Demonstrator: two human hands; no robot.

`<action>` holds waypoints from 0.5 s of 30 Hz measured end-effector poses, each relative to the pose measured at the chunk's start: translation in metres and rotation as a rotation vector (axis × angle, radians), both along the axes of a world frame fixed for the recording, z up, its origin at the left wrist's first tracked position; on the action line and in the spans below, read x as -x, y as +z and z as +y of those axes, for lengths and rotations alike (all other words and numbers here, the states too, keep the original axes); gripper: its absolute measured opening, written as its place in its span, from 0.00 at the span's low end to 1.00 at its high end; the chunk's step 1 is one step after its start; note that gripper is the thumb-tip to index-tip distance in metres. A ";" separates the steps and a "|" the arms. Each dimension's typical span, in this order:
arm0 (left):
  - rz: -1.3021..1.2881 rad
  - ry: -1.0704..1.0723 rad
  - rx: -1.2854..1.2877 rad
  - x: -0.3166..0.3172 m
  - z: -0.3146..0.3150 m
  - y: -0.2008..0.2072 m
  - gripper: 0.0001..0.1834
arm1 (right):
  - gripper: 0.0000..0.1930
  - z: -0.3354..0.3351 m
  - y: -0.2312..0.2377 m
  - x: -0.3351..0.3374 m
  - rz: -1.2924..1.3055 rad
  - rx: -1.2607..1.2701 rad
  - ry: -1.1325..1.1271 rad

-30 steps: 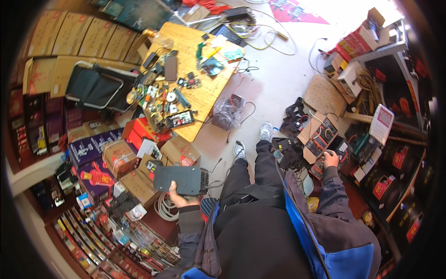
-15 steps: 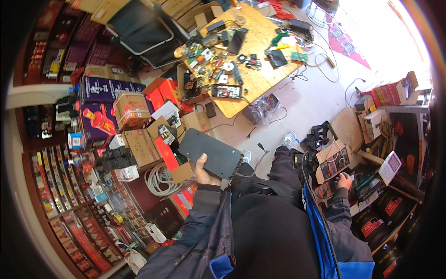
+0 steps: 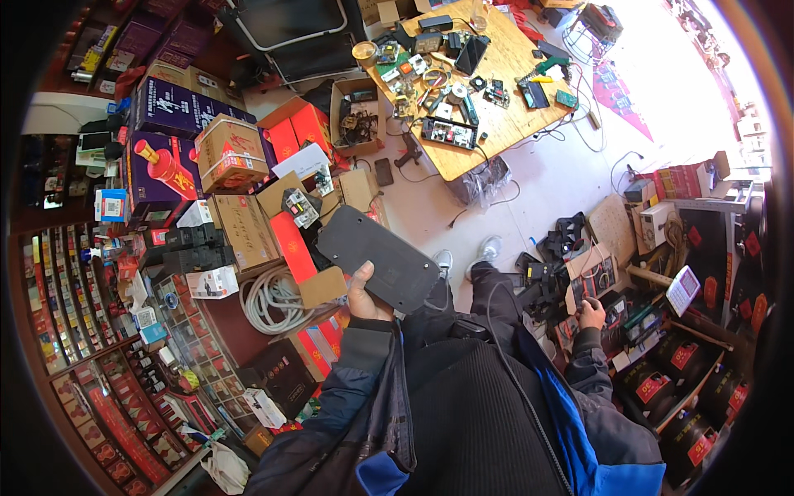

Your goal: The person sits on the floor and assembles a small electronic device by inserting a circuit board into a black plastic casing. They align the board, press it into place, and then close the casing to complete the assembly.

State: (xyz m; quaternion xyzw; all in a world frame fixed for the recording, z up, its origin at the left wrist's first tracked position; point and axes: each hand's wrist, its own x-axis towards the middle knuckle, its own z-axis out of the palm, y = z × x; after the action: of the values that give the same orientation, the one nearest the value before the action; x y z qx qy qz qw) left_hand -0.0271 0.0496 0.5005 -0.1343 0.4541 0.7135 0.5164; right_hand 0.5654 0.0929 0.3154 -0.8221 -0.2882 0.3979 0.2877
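Observation:
In my left hand (image 3: pixel 368 299) is a flat dark grey casing (image 3: pixel 379 258) with rounded corners and small screws near its edges. My thumb lies on its upper face and the fingers are hidden beneath. It is tilted, over the gap between the open cartons and my legs. Off to the right, my right hand (image 3: pixel 591 314) is curled beside a crowded low shelf, next to an open cardboard box (image 3: pixel 589 273) of parts. Whatever is in its fingers is hidden.
A wooden table (image 3: pixel 451 161) ahead carries loose circuit boards, a phone and tools. Cartons (image 3: pixel 236 157) and a coiled grey hose (image 3: pixel 269 307) crowd the left. Cables (image 3: pixel 496 205) trail over the floor near my shoes. Large dark round containers (image 3: pixel 691 355) stand at the right.
The whole view has shifted, bringing the table further right and up. The casing now shows its broad face more fully. My right hand stays by the shelf, its light-coloured item no longer visible.

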 end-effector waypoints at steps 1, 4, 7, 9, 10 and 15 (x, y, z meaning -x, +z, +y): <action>0.001 -0.007 -0.006 0.004 -0.005 -0.001 0.33 | 0.10 -0.006 0.009 0.004 -0.040 -0.015 0.040; -0.055 0.028 -0.003 0.011 -0.024 -0.002 0.31 | 0.10 -0.021 0.027 0.010 -0.075 -0.003 0.081; -0.036 0.058 0.031 0.016 -0.039 -0.007 0.31 | 0.10 -0.036 0.031 0.010 0.006 0.045 -0.015; -0.091 0.046 0.038 0.022 -0.047 -0.014 0.32 | 0.10 -0.049 0.027 0.009 -0.038 0.005 0.031; -0.128 0.048 0.052 0.025 -0.052 -0.017 0.32 | 0.10 -0.059 0.026 0.007 -0.046 0.012 0.006; -0.112 0.049 0.086 0.027 -0.074 -0.025 0.32 | 0.12 -0.104 0.023 0.001 -0.011 0.093 -0.034</action>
State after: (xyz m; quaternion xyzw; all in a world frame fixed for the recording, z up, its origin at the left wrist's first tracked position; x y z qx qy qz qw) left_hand -0.0545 -0.0241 0.4751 -0.2071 0.4514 0.6973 0.5169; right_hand 0.5644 -0.0113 0.3381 -0.8415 -0.2570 0.4015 0.2544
